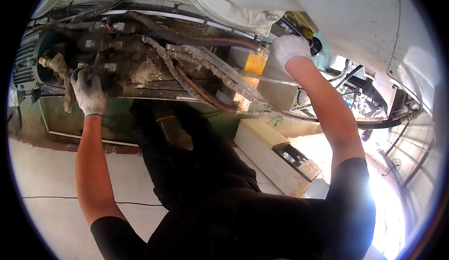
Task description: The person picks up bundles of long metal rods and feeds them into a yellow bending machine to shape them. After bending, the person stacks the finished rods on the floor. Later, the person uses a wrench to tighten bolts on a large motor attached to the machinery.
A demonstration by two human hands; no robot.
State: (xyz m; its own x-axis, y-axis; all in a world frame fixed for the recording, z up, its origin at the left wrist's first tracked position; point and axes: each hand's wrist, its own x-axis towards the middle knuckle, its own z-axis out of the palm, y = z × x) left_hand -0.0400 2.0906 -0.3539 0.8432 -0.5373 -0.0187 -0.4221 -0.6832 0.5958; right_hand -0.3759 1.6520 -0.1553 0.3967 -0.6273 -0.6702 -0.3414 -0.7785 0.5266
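My left hand [89, 94], in a pale knitted glove with darkened fingertips, reaches up to a grimy block of hydraulic valves [105, 54]. Its fingers are curled in against the lower edge; what they grip is hidden. Beside it, a dirty rag-like strip [61, 75] hangs by a brass fitting [44, 62]. My right hand [291, 52], also gloved, is raised against the underside of the large white machine body [346, 21], close to a yellow part [304, 26]. Only the back of that hand shows; its fingers are hidden.
A finned green motor [30, 59] is at the far left. Wrapped hoses [206, 94] sag across the middle, past a yellow-and-white box [252, 64]. Below stands a cream cabinet [266, 157] with small items in its recess. A dark cable [135, 203] crosses the floor. Bright light comes from the right.
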